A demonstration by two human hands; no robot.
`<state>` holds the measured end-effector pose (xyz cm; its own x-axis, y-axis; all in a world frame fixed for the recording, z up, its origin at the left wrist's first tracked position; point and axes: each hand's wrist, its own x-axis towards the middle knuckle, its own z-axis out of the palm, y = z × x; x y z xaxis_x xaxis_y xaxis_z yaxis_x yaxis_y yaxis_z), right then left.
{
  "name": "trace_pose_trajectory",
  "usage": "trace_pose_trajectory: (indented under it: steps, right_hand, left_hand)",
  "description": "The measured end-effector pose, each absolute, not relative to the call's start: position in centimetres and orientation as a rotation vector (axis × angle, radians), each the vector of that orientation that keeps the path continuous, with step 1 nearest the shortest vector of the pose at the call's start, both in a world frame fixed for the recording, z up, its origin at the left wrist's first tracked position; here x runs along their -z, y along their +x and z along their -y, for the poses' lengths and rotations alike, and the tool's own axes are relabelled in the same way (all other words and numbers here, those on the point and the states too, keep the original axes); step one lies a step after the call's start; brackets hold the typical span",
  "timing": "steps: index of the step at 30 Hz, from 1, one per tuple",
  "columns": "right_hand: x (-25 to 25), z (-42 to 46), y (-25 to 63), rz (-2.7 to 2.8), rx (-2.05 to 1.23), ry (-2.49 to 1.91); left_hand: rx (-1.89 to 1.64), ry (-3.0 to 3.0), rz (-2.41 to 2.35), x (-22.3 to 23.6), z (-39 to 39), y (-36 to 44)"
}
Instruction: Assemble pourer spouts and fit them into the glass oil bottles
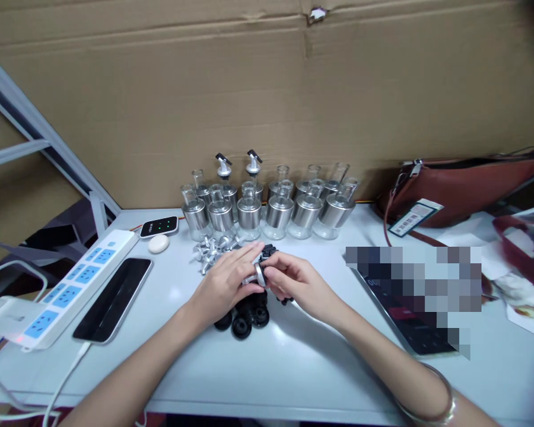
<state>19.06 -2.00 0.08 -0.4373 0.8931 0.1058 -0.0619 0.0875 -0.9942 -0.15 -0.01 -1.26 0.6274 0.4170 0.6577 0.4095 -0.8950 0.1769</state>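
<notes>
I can see a shiny silver spout with a round flange [260, 274] held tilted, its narrow end leftward, a small dark piece [264, 268] pressed against its right side. I see black, round, ringed stoppers [241, 327] heaped just nearer me and loose silver spouts [208, 254] jumbled to its left.

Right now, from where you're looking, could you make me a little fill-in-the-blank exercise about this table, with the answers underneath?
1. Exactly ____ of the glass bottles are topped with a pourer.
2. A bracelet circles the person's ____ arm.
3. The cable plugged into the phone beside the power strip is ____ in colour.
4. The left hand and right hand meet at a silver-coloured part, near a pile of round pieces coloured ____.

Missing words: two; right; white; black.
</notes>
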Motion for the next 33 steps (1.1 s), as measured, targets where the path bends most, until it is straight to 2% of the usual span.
trace_pose_trajectory:
  steps: [5,13,18,26,30,33]
  right_hand:
    - [0.0,1.6,18.9,1.365,-1.535,-0.969]
    - [0.3,2.7,17.1,1.310,-1.342,-1.000]
    - [0.1,4.0,16.7,1.524,-0.910,-0.973]
    - [-0.5,2.9,18.4,2.103,0.152,-0.455]
    - [-1.0,2.4,18.8,2.183,0.393,-0.392]
    - [-1.2,2.7,19.3,2.149,0.443,-0.365]
  left_hand:
    - [-0.989,2.889,-0.915,0.8,-0.1,-0.2]
    - [-0.613,2.723,-0.834,-0.8,-0.6,-1.3]
    - [-0.533,2.643,-0.779,-2.3,-0.4,-1.8]
    - [-0.541,2.412,-0.805,-2.9,0.0,-1.8]
    - [-0.616,2.280,-0.835,-2.8,-0.3,-2.1]
    - [-0.844,2.137,-0.994,-2.8,-1.1,-3.9]
